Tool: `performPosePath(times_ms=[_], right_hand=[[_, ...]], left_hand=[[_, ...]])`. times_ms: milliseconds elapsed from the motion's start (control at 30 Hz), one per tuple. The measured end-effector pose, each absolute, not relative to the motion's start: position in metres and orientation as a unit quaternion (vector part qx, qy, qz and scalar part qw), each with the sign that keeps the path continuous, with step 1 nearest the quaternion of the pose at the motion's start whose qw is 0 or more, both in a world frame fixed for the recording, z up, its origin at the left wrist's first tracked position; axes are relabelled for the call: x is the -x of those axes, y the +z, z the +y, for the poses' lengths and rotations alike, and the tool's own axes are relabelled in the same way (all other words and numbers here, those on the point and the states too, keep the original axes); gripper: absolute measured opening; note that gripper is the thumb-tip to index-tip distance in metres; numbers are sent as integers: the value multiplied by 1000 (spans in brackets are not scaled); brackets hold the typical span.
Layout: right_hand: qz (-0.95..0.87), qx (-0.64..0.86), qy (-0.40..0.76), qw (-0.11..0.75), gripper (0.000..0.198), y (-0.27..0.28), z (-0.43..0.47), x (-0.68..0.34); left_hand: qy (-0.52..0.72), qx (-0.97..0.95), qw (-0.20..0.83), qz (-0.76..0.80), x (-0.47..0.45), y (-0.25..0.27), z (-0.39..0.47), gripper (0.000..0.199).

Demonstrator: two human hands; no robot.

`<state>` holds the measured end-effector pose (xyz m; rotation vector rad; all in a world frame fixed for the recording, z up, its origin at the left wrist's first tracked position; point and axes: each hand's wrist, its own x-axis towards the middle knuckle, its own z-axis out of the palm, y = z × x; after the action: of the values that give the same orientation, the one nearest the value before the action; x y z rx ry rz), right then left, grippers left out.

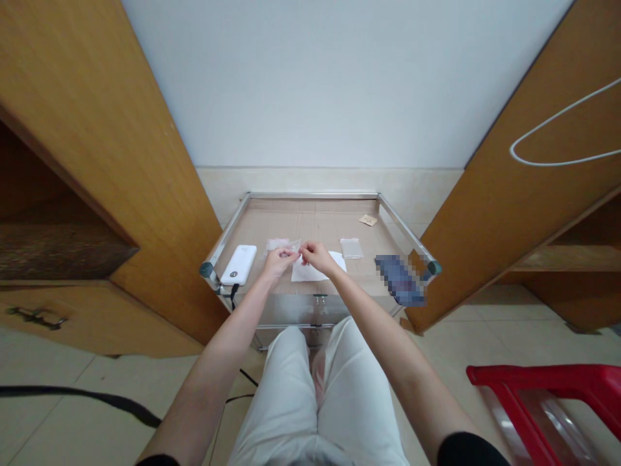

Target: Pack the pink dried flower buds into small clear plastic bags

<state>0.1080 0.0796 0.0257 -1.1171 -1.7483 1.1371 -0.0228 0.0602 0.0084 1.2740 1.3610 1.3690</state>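
Over the middle of a small metal-railed table (315,213), my two hands nearly meet. My left hand (280,260) is closed, its fingers pinching a small clear plastic bag (294,245). My right hand (314,254) is also closed, fingertips pressed together at the bag's right edge; what lies between them is too small to make out. Beneath the right hand lies a white sheet of paper (310,273). Behind the left hand is another clear packet (277,244), partly covered. A flat stack of clear bags (351,248) rests right of my right hand.
A white power bank (239,264) with a black cable is at the table's left. A blurred-out dark object (400,279) lies at the right, and a small tan paper piece (368,220) at the back right. Wooden cabinets flank the table; a red stool (548,375) stands lower right.
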Motion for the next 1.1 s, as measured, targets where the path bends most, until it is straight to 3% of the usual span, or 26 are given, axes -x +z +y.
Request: performPosePath(times_ms=[400,767,1100], right_hand=[[-660,435,470,392,2,23,80,-109],[-680,468,417,381,12,17,87,-109],[-695,458,420,361,14,14,88,-107]], left_hand=[[541,-534,388,521,21,12,62,17],[528,-584,340,514,21,1,65,12],[535,-568,357,514,17,-5,68,8]])
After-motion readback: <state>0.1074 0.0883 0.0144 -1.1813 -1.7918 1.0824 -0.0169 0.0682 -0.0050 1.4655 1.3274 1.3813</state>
